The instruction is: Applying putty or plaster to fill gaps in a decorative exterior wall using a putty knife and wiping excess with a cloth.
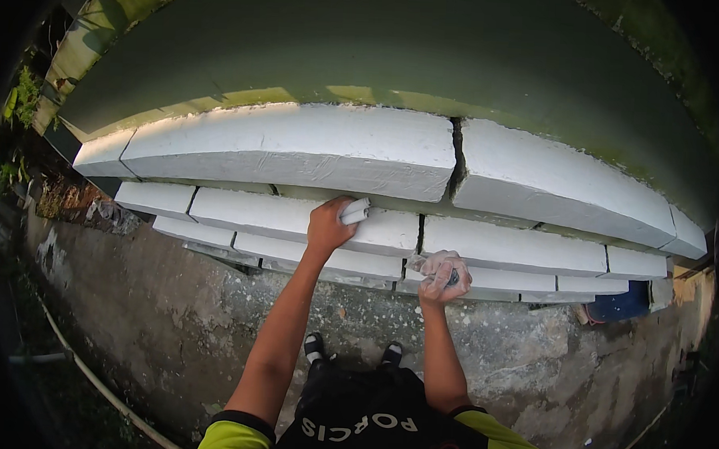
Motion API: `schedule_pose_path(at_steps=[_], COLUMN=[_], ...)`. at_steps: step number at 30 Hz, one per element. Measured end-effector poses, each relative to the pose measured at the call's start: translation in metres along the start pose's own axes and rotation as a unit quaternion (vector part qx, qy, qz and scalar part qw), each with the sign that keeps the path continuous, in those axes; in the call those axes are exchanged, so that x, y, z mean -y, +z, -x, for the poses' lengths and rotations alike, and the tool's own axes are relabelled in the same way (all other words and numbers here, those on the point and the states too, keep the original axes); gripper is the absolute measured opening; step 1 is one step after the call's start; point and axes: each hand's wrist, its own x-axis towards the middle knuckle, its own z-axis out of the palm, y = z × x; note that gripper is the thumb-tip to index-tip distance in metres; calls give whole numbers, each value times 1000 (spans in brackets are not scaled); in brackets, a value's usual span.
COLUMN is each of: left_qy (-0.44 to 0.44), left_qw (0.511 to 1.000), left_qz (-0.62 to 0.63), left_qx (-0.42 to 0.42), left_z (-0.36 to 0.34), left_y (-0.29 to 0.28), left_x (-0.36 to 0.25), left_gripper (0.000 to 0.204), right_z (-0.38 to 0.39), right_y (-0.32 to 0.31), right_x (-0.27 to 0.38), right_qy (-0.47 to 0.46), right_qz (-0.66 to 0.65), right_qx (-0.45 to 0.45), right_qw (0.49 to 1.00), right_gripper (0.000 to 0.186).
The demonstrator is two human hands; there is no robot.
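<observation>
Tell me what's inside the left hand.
Pale, tube-like ends poke out from the right side of the left hand. The fingers cover the rest, so how long the pieces are, or whether they join, cannot be seen.

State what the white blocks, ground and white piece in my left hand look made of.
White blocks: matte, perhaps plaster or lightweight concrete, by chalky, scuffed faces. Ground: probably rough, worn concrete: grey, blotchy. White piece: smooth and rounded, perhaps plastic; too small to confirm.
</observation>
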Motion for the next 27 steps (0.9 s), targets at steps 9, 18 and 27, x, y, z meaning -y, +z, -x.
schedule_pose_path(at_steps=[9,18,27], left_qy=[3,1,-18], left_qw=[1000,999,999], left_qz=[23,33,15], left_qx=[6,3,33], left_z=[2,1,4], left_y=[-2,-5,-2], left_x=[-10,-2,0], left_gripper=[39,33,41], right_z=[-9,-21,-2], right_y=[-2,9,-3], right_x=[12,22,20], right_qy=[94,75,86], right_qz=[-46,-25,-85], right_qx=[-43,-11,-46], right_qw=[994,997,992], right_gripper=[28,30,27])
